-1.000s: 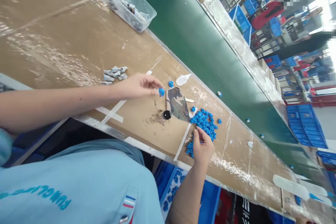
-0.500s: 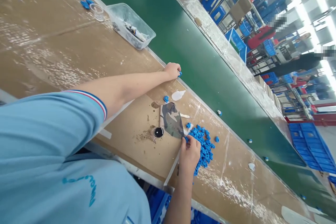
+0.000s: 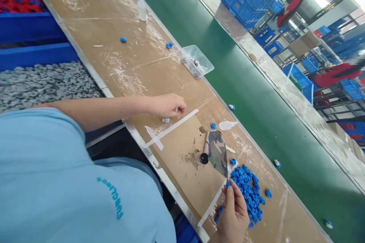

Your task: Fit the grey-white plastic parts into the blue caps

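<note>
My left hand (image 3: 170, 105) hovers over the table with its fingers curled together; something tiny and pale may show at the fingertips, too small to name. Just below it lies a small white-and-blue piece (image 3: 165, 120). My right hand (image 3: 234, 210) pinches a small blue plastic piece (image 3: 228, 184) beside a heap of like blue pieces (image 3: 248, 190). Between the hands are a camouflage cloth (image 3: 217, 150) and a small clear pot with dark contents (image 3: 203, 158), standing on taped-down cardboard (image 3: 182, 174).
A green conveyor belt (image 3: 242, 79) runs past the table, carrying several small pieces. Near its edge are a clear plastic tub (image 3: 196, 62), a white squeeze bottle (image 3: 142, 8) and another lying white bottle (image 3: 227, 125). Blue bins of grey parts (image 3: 48, 83) stand left.
My left hand has drawn back from the belt edge toward me, without the blue piece it held there. A piece now lies on the belt nearby. My view has swung left.
</note>
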Motion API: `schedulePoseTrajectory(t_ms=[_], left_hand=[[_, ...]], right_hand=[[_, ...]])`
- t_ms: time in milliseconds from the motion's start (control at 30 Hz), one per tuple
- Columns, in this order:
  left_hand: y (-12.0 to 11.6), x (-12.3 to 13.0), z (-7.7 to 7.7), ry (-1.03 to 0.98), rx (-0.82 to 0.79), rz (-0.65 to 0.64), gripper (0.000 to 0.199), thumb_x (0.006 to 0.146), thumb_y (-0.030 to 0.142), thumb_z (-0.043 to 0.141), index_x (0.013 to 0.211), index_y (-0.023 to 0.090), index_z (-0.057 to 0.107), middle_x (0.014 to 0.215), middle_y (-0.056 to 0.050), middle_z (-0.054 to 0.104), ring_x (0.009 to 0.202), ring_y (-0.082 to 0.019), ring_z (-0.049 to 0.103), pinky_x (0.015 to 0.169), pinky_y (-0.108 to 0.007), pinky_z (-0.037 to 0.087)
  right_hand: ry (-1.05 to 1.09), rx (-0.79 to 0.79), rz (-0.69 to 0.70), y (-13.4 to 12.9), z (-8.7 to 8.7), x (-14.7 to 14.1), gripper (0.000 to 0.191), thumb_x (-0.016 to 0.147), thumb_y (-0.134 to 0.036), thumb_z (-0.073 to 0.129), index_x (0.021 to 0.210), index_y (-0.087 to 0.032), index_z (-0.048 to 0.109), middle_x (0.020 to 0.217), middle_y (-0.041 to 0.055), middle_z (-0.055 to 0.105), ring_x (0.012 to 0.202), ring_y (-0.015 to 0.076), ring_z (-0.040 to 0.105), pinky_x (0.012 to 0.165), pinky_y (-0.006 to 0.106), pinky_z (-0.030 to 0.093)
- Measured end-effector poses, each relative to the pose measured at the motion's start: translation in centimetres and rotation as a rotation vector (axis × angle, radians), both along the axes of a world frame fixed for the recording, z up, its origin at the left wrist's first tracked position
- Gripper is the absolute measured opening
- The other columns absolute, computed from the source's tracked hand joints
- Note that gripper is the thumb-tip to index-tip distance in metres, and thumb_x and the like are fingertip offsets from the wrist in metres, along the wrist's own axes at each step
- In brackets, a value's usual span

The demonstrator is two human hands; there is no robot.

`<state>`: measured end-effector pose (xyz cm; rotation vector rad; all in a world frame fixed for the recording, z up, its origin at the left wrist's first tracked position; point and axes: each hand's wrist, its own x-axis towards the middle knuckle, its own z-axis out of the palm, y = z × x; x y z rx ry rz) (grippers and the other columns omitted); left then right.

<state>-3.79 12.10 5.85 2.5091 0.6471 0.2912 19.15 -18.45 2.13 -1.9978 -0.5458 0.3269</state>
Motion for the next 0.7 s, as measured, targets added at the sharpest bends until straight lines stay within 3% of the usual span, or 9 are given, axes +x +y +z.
schedulePoseTrajectory(t_ms=[100,233,300,433,500,600,700], left_hand=[[-2.2,-3.0,-2.3,0.045,-0.016,-0.006,0.007,0.075,0.015,0.06,0.08,0.015,0.065,0.082,-0.006,0.063,0.081,-0.017,0.058,0.071,-0.023,0.041],[-4.5,-3.4,-3.7,-0.092,-0.083,0.062,0.015,0.08,0.012,0.051,0.087,0.015,0.064,0.09,-0.008,0.064,0.092,-0.02,0.057,0.083,-0.027,0.041],[-5.8,-2.9,-3.5,-0.179,-0.271,0.073,0.019,0.083,0.015,0.049,0.096,0.016,0.062,0.093,-0.007,0.064,0.091,-0.019,0.058,0.083,-0.028,0.042],[-8.6,-1.1,-3.1,-0.319,-0.956,0.009,0.019,0.086,0.027,0.049,0.098,0.015,0.057,0.08,-0.003,0.065,0.075,-0.014,0.063,0.073,-0.025,0.048],[-9.9,0.1,-3.4,-0.382,-1.205,-0.004,0.019,0.082,0.028,0.057,0.095,0.014,0.057,0.076,-0.002,0.065,0.072,-0.013,0.063,0.072,-0.025,0.049],[-11.3,1.7,-4.2,-0.435,-1.341,0.006,0.024,0.071,0.023,0.069,0.091,0.013,0.059,0.07,0.0,0.064,0.069,-0.011,0.062,0.07,-0.023,0.048],[-12.0,2.7,-4.7,-0.474,-1.392,0.021,0.026,0.072,0.025,0.07,0.093,0.013,0.059,0.071,0.0,0.063,0.066,-0.01,0.062,0.067,-0.024,0.05]], right_hand=[[-0.009,0.033,0.054,1.2,0.7,-1.5,0.045,0.072,-0.043,0.07,0.107,-0.016,0.065,0.102,0.0085,0.068,0.084,0.017,0.065,0.072,0.027,0.054],[-0.154,0.046,0.192,3.0,1.7,-3.1,0.036,0.077,-0.042,0.064,0.103,-0.016,0.067,0.096,0.0088,0.066,0.079,0.0162,0.065,0.071,0.03,0.054],[-0.185,0.042,0.277,3.7,2.1,-3.6,0.031,0.079,-0.04,0.063,0.1,-0.017,0.068,0.092,0.0085,0.067,0.08,0.0168,0.065,0.072,0.031,0.054],[-0.294,-0.005,0.368,4.5,2.4,-3.9,0.027,0.082,-0.036,0.06,0.1,-0.017,0.069,0.093,0.0094,0.068,0.085,0.0178,0.064,0.076,0.032,0.053],[-0.421,-0.052,0.383,4.8,2.5,-3.8,0.026,0.083,-0.034,0.058,0.1,-0.018,0.069,0.094,0.0093,0.068,0.086,0.0178,0.064,0.078,0.031,0.051],[-0.514,-0.117,0.396,5.1,2.5,-3.6,0.026,0.084,-0.034,0.057,0.1,-0.018,0.069,0.094,0.009,0.069,0.086,0.0174,0.064,0.076,0.029,0.051],[-0.504,-0.141,0.4,5.4,2.2,-3.4,0.027,0.085,-0.036,0.056,0.1,-0.017,0.069,0.093,0.0087,0.07,0.08,0.0164,0.065,0.073,0.027,0.051]])
